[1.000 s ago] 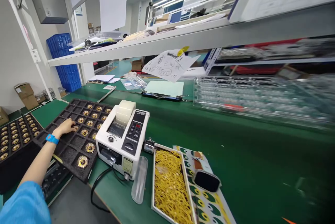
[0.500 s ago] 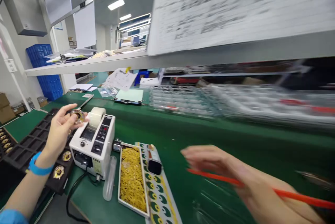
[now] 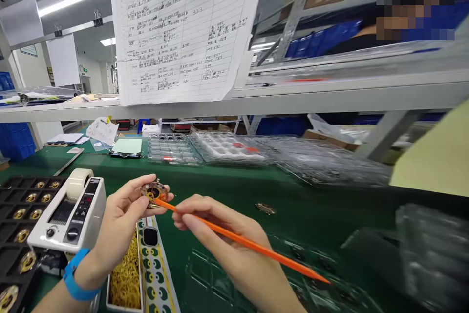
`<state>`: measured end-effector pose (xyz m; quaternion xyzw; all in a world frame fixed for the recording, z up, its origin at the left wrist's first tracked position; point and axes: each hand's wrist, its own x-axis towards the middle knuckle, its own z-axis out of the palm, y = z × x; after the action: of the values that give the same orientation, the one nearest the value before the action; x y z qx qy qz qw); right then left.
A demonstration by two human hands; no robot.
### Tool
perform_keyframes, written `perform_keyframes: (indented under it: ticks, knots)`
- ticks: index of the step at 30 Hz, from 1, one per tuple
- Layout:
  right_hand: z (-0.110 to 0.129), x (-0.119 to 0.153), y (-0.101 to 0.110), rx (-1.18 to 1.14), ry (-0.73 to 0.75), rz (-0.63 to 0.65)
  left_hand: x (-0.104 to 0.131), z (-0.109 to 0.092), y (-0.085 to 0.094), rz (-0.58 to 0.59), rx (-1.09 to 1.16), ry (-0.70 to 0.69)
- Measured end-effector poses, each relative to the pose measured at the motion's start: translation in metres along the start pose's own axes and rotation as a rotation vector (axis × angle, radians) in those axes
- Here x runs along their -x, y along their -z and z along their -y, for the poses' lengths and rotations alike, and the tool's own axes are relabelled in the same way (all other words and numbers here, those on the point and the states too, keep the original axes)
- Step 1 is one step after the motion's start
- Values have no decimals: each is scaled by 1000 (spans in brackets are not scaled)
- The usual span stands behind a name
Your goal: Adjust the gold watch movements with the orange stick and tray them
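Observation:
My left hand (image 3: 128,205), with a blue wristband at the wrist, grips a round watch case (image 3: 153,193) by its rim. Gold and dark parts show inside the case, which is tilted toward me. In my right hand (image 3: 223,235) is a long orange pointed stick (image 3: 249,242), pinched between thumb and fingers. Its front tip meets the face of the watch case or lies just in front of it. The other end slants down to the right past the hand. Both hands are above the green bench (image 3: 176,186).
On the left stand a white tape dispenser (image 3: 69,215) and a black tray (image 3: 10,227) of gold watch parts. A box of yellow rings (image 3: 124,279) and a patterned strip (image 3: 154,274) lie below my hands. Clear plastic trays (image 3: 227,149) line the back; a small metal part (image 3: 266,209) lies rightward.
The view has swung to the right. My left hand has brought the watch case from beside the dispenser, and my right hand has brought the orange stick's tip to it.

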<state>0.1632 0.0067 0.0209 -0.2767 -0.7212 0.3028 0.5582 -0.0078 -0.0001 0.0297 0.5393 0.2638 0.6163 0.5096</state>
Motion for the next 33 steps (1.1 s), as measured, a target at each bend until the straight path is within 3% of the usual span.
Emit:
perform_keyframes:
  ticks: [4, 10, 13, 16, 19, 22, 29, 33]
  knots:
    - [-13, -7, -2, 51, 132, 54, -5, 7, 9, 5, -40, 6]
    - [-37, -13, -5, 322, 642, 189, -13, 4, 20, -85, -28, 155]
    - [-39, -14, -9, 501, 762, 197, -16, 7, 21, -125, -8, 198]
    - [-38, -11, -12, 514, 746, 95, -19, 12, 19, -138, 19, 211]
    - [-36, -7, -15, 459, 587, -86, -18, 16, 17, -126, 28, 225]
    - [-36, -5, -18, 426, 497, -179, -15, 18, 13, -89, 20, 226]
    - [-44, -6, -25, 413, 513, -221, -11, 26, 4, -114, 9, 197]
    - [-54, -7, -25, 487, 686, -164, -13, 32, 5, -127, 43, 184]
